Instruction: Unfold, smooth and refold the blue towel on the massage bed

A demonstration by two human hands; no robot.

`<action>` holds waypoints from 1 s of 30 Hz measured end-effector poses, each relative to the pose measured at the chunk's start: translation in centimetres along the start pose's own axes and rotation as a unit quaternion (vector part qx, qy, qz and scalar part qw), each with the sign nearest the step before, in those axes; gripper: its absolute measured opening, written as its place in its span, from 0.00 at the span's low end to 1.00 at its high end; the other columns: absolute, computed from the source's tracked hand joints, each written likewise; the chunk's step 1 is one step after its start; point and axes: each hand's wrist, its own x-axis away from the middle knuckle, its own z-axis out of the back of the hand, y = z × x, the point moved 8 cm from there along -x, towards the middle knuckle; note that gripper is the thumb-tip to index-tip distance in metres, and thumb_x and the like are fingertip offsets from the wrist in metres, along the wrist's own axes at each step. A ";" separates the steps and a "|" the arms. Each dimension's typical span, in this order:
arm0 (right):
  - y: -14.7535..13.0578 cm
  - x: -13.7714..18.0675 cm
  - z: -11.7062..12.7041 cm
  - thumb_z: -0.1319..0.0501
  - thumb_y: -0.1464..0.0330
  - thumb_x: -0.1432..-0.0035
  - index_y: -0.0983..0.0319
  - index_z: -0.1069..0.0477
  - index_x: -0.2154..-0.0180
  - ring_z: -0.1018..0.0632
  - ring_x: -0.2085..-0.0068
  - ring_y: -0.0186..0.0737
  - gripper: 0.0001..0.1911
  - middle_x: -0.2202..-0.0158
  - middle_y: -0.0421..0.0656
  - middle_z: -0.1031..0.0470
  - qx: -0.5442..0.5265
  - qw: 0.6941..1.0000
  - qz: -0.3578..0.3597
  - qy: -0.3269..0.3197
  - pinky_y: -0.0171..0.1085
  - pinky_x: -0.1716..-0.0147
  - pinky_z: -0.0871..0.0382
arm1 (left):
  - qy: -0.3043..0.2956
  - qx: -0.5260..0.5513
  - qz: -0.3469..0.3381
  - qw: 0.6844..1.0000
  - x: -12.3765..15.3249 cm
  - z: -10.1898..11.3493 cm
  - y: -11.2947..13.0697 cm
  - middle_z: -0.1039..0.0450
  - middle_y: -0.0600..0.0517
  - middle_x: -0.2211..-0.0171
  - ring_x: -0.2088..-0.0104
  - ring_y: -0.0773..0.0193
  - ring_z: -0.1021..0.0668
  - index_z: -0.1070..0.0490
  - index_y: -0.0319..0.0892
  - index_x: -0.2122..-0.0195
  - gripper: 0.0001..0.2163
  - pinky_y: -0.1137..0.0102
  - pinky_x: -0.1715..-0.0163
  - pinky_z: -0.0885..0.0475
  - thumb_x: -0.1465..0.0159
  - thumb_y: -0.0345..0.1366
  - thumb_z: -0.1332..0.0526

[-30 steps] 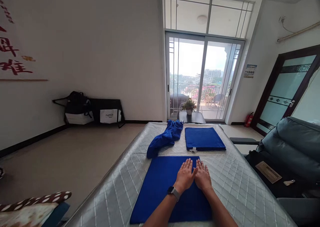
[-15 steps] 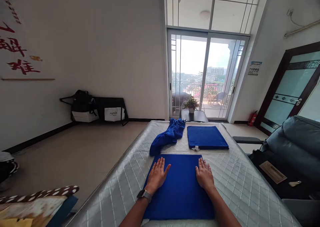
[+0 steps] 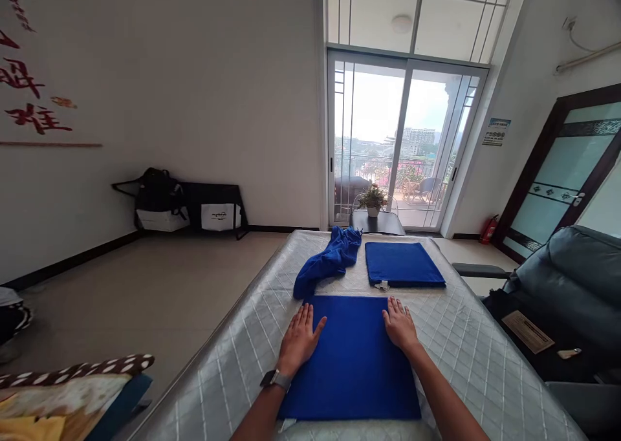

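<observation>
A flat blue towel (image 3: 352,357) lies spread on the quilted grey mattress (image 3: 460,350) in front of me. My left hand (image 3: 298,339), with a watch on its wrist, rests flat and open on the towel's left edge. My right hand (image 3: 400,323) lies flat and open near the towel's far right corner. Beyond it a neatly folded blue towel (image 3: 402,264) sits at the far end. A crumpled blue towel (image 3: 327,260) lies to the left of the folded one.
A small dark table with a potted plant (image 3: 372,198) stands past the mattress before the glass balcony doors. A grey sofa (image 3: 567,286) is on the right, bags (image 3: 160,202) against the left wall, and patterned cloth (image 3: 63,396) at the bottom left.
My hands have slid apart from the middle of the spread towel to its left and right edges. The view has shifted slightly right.
</observation>
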 end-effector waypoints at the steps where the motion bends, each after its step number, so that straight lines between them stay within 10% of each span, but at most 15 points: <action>1: 0.0 -0.2 -0.1 0.64 0.59 0.29 0.66 0.57 0.28 0.56 0.27 0.41 0.34 0.26 0.43 0.61 -0.001 1.000 0.000 0.000 0.45 0.30 0.66 | -0.001 0.000 -0.002 1.000 0.0 0.0 0.0 0.37 0.40 0.32 0.31 0.48 0.38 0.46 0.40 0.29 0.35 0.50 0.36 0.38 0.29 0.57 0.62; 25: 0.5 0.2 -0.3 0.61 0.58 0.29 0.65 0.56 0.28 0.54 0.27 0.42 0.34 0.26 0.44 0.57 -0.068 0.997 -0.001 0.020 0.44 0.30 0.68 | -0.054 -0.068 -0.034 0.996 -0.5 0.3 0.4 0.33 0.38 0.35 0.34 0.46 0.34 0.44 0.39 0.30 0.34 0.50 0.38 0.36 0.29 0.54 0.64; 30: 0.7 0.0 -0.5 0.60 0.58 0.30 0.66 0.55 0.28 0.54 0.27 0.43 0.34 0.26 0.44 0.56 -0.085 0.996 -0.003 0.030 0.45 0.30 0.69 | -0.059 -0.085 -0.030 0.994 -2.2 -0.7 3.9 0.33 0.32 0.36 0.34 0.42 0.34 0.41 0.33 0.32 0.37 0.46 0.38 0.37 0.29 0.56 0.65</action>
